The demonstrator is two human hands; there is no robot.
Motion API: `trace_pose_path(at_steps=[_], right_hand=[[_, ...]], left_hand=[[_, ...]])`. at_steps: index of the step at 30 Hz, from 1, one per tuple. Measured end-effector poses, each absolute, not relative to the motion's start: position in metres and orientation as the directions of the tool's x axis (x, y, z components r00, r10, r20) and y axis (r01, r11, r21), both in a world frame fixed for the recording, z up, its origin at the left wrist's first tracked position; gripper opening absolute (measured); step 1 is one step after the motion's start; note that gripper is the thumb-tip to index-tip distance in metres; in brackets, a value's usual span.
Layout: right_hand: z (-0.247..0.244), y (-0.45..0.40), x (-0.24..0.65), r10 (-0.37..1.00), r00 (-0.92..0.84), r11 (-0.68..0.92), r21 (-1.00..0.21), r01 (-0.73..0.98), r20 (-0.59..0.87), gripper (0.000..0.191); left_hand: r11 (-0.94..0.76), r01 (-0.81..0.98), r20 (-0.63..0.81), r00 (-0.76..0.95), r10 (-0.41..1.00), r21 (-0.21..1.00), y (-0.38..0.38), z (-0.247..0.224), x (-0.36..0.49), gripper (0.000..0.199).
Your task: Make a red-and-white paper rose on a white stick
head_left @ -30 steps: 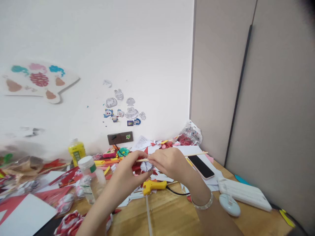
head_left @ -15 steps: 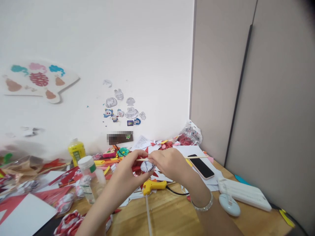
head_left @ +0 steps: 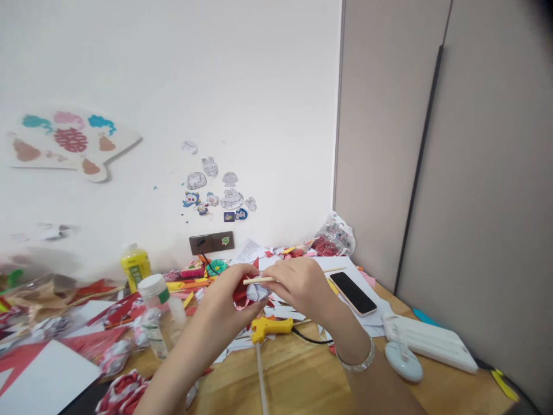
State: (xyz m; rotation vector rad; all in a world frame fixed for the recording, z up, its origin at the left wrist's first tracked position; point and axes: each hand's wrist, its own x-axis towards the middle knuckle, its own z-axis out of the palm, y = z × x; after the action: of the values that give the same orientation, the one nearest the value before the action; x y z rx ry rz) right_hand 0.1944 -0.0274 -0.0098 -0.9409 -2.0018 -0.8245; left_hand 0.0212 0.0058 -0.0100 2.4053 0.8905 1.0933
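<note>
My left hand (head_left: 231, 294) is closed around a folded white and red paper piece (head_left: 258, 292), whose pale, crumpled side faces me. In my right hand (head_left: 298, 282) is a thin wooden stick (head_left: 252, 281); its near end lies across the top of the paper piece, and the far part comes out behind the hand to the right. The right fingertips are partly hidden behind the hand. Just below both hands a yellow hot glue gun (head_left: 272, 327) lies on the table, with a long clear glue stick (head_left: 261, 374) running out toward me.
Paper scraps cover the back of the wooden table (head_left: 233, 386). On the left stand a yellow bottle (head_left: 136, 266) and a white-lidded clear jar (head_left: 154, 305). A phone (head_left: 353, 294), a mouse (head_left: 403, 361) and a white keyboard-like device (head_left: 432, 341) lie on the right.
The stick has turned and shifted in my right hand, so its left end now shows larger over the paper piece and its right end reaches less far. My left hand stays nearly still.
</note>
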Motion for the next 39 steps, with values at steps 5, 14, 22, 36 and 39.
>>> trace_pose_path(at_steps=[5,14,22,36,39], right_hand=[[-0.0087,-0.0276,0.1932,0.286,-0.466,0.489,0.29,0.822,0.837,0.035],[-0.0131,-0.0263,0.1929,0.318,-0.498,0.452,0.333,0.828,0.807,0.029],[-0.0148,-0.0256,0.193,0.308,-0.531,0.446,0.373,0.813,0.79,0.023],[-0.0109,-0.0252,0.1932,0.292,-0.44,0.528,0.241,0.815,0.849,0.039],[-0.0119,-0.0247,0.1924,0.331,-0.425,0.54,0.2,0.817,0.842,0.04]], left_hand=[[-0.731,0.418,0.536,0.499,0.681,0.539,0.0058,-0.0094,0.0219,0.023],[-0.743,0.443,0.559,0.49,0.67,0.502,0.0036,-0.0089,0.0201,0.023],[-0.744,0.421,0.553,0.498,0.668,0.519,0.0023,-0.0076,0.0206,0.02],[-0.752,0.437,0.553,0.511,0.659,0.492,0.001,-0.0062,0.02,0.021],[-0.752,0.443,0.556,0.506,0.659,0.489,0.0006,-0.0057,0.0204,0.02]])
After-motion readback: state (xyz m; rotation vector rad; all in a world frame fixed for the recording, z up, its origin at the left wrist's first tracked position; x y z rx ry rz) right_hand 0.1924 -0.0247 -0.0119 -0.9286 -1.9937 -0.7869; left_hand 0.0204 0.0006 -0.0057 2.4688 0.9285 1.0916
